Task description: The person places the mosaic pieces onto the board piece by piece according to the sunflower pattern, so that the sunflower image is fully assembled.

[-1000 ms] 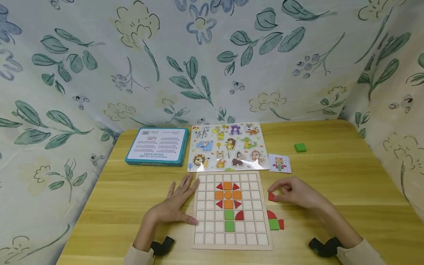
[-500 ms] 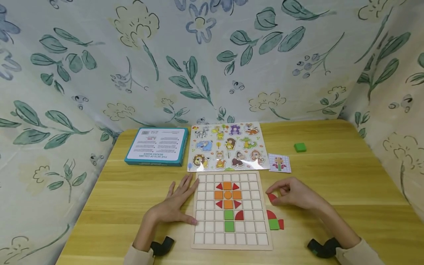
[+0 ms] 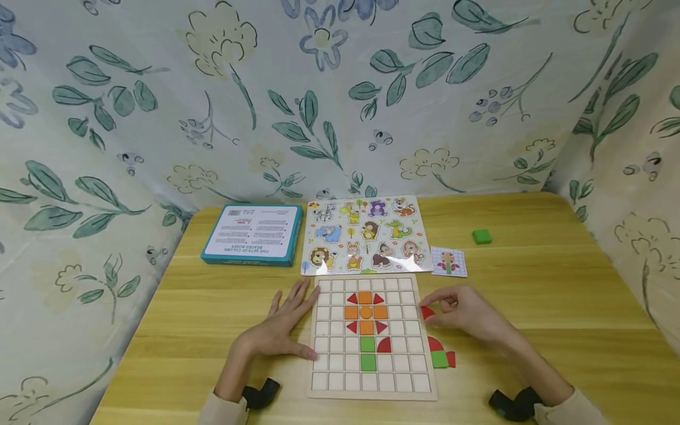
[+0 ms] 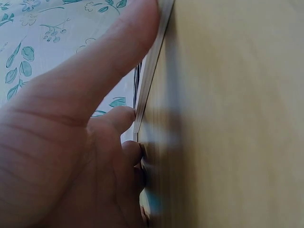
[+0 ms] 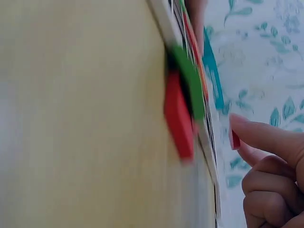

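Observation:
A wooden grid board lies in the middle of the table in the head view. On it sit orange squares around an orange circle, small red triangles, two green squares and a red quarter circle. My right hand pinches another red quarter-circle piece between thumb and index finger, right at the board's right edge. The right wrist view shows this red piece edge-on, raised above the table. With fingers spread, my left hand touches the board's left edge.
Beside the board's right edge lie a red quarter circle, a green square and a small red piece. Behind stand a pattern card, an animal puzzle board, a teal box and a green block.
My right hand has carried the pinched red piece a little left, up to the board's edge, and the piece has turned between the fingertips. My left hand has stayed in place.

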Demonstrator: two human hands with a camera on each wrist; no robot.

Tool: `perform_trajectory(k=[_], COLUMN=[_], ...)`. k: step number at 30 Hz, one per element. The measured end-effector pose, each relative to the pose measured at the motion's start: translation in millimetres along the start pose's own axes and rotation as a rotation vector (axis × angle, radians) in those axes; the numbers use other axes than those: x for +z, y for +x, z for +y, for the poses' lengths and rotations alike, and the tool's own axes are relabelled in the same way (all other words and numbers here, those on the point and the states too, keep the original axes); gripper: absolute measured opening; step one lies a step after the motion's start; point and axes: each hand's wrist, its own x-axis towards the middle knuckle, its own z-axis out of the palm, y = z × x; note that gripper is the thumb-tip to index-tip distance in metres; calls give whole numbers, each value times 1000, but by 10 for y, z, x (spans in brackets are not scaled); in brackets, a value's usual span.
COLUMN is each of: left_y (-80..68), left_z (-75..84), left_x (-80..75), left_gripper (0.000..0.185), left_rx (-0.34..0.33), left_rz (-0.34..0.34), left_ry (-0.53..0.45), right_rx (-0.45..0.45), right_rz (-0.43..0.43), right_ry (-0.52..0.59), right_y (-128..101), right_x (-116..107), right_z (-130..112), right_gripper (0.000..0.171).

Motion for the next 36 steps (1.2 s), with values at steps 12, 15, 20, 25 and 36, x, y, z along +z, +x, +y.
perform_trajectory(k=[12,15,20,25,36], left_y=[-4,-4,7,8,-5], left_z=[-61,-45,-23,-20,-30], left_x=[36,23,10,13,10], left_gripper=[128,128,127,127,128], left_rx=[47,32,8,13,18], left_rz=[28,15,1,4,4], left_ry=[-21,-13,7,5,-3], right_rx=[-69,-71,-81,-91,-132], right_rz=[-116,-102,-72,-76,-140], right_ry=[43,25,1,0,8], right_y=[-26,-24,-22,-30,-42], right_x=[536,575,604,585,513], right_z=[-198,-199,-194,-206,-168], right_gripper=[19,18,19,22,19])
